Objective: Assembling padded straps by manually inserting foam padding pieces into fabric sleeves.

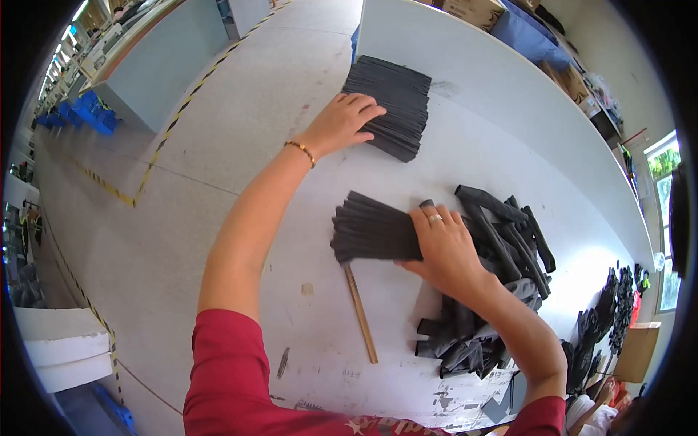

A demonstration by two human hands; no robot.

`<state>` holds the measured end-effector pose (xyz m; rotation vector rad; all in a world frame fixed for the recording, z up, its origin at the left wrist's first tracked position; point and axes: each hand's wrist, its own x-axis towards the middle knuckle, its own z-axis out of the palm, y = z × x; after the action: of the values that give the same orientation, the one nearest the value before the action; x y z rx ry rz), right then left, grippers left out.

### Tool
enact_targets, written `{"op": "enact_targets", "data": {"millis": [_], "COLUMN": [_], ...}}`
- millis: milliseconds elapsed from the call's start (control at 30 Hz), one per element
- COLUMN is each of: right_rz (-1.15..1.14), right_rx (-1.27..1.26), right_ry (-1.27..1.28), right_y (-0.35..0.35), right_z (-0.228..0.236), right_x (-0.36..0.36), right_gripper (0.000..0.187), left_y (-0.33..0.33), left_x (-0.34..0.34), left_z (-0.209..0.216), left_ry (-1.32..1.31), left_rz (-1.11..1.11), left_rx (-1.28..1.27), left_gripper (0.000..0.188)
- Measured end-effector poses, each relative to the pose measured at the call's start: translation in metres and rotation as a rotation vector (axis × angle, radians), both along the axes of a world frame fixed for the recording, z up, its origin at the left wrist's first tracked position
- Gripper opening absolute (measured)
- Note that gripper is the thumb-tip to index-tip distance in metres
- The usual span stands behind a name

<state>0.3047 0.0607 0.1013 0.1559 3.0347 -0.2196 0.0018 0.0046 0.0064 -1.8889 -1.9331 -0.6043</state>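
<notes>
A bunch of black strips (374,229) is sitting in the right hand (447,243), over the white table (313,334). The right hand is squeezing the bunch near its right end, and the other ends are fanning out to the left. I cannot tell if the bunch is touching the table. Below it, a wooden stick (361,316) is lying on the table. Farther up, a neat black pile (392,91) is lying flat, and the left hand (340,123) is reaching over its left side with loose fingers. It seems to be holding nothing. To the right, a messy black heap (509,247) is lying with its pieces crossing. The work is looking partly done: the pile seems neat already, the bunch is being handled, and the heap is waiting loose. Past the table, striped tape (174,120) is running along the floor.
</notes>
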Motion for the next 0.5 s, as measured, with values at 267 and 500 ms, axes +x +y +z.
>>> {"op": "enact_targets", "data": {"millis": [267, 500], "right_rz": [-0.018, -0.027], "right_rx": [0.020, 0.089], "right_ry": [0.129, 0.227], "right_y": [0.025, 0.053], "right_z": [-0.080, -0.086], "right_x": [-0.138, -0.151], "right_gripper": [0.069, 0.078], "left_y": [0.021, -0.010], "left_x": [-0.036, -0.048], "left_z": [0.014, 0.003], "left_ry": [-0.300, -0.890], "left_rz": [0.106, 0.128], "left_rx": [-0.205, 0.024], "left_gripper": [0.061, 0.076]}}
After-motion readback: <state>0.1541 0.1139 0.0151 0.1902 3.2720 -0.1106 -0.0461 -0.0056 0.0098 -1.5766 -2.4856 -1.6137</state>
